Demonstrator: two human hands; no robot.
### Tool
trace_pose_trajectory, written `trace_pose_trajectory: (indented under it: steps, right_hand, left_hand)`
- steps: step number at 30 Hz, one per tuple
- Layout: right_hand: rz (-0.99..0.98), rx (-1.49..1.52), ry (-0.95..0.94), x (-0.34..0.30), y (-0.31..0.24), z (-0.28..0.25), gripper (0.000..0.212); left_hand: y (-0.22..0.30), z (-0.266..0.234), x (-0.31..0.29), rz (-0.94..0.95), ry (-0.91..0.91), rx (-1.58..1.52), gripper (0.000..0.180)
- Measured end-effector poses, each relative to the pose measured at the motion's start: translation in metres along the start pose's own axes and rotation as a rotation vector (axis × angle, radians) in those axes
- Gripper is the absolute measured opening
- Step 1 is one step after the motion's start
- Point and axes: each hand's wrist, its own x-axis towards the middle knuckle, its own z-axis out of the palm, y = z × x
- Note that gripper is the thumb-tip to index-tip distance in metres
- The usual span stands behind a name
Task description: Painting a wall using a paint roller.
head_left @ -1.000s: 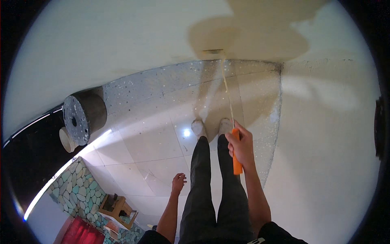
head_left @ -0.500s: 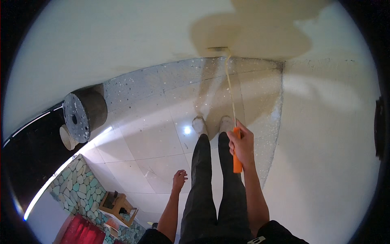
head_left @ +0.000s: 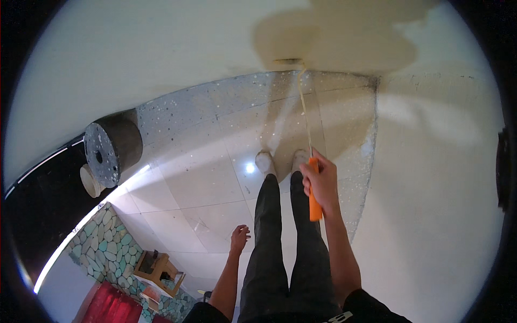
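My right hand (head_left: 323, 182) is wrapped round the orange handle (head_left: 315, 211) of a paint roller, out in front of my right leg. The roller's thin, paint-covered rod (head_left: 305, 113) runs away from me to its narrow roller head (head_left: 289, 61), which lies against the cream wall (head_left: 177, 48) just above the floor. My shadow falls over that part of the wall. Beside my left leg, my left hand (head_left: 240, 238) hangs low with loosely bent fingers and nothing visible in it.
Paint spots cover the grey floor strip (head_left: 177, 110) along the wall. A second wall (head_left: 431, 177) rises on my right. At the left stand a paint-spattered grey cylinder (head_left: 102, 153) and a white tub (head_left: 89, 181). Lower left are pebble-patterned flooring (head_left: 105, 242), a wooden box (head_left: 157, 273) and red cloth (head_left: 112, 306).
My right hand and the roller have shifted slightly away from me, the roller head sitting a little higher on the wall. My left hand has barely moved.
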Motion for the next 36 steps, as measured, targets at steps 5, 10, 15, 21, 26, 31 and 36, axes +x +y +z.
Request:
trace_pose_trajectory:
  steps: [5,10,15,21,26,31,36]
  right_hand:
    - [-0.007,-0.059,-0.037,0.042,0.013,-0.001,0.027]
    - [0.031,-0.035,-0.047,-0.021,-0.026,-0.003,0.025]
    - [0.027,-0.037,-0.038,0.002,-0.024,0.007,0.022]
    - [-0.032,-0.066,-0.092,0.103,0.028,-0.007,0.012]
    - [0.006,-0.051,-0.047,0.022,0.000,0.007,0.016]
    - [0.011,-0.028,-0.081,0.029,-0.014,0.016,0.014]
    - [-0.022,-0.046,-0.038,0.114,0.028,0.012,0.007]
  left_hand:
    - [0.003,-0.001,0.001,0.024,0.028,-0.019,0.035]
    - [0.004,-0.010,0.001,0.026,0.062,-0.012,0.033]
    - [0.012,-0.005,0.001,0.050,0.075,-0.026,0.033]
    - [0.008,0.011,0.003,0.054,0.051,0.033,0.034]
    - [-0.003,0.002,-0.003,0.036,0.065,0.025,0.032]
    - [0.001,-0.001,0.002,0.035,0.061,0.035,0.031]
    - [0.014,0.019,0.009,0.075,0.037,0.028,0.031]
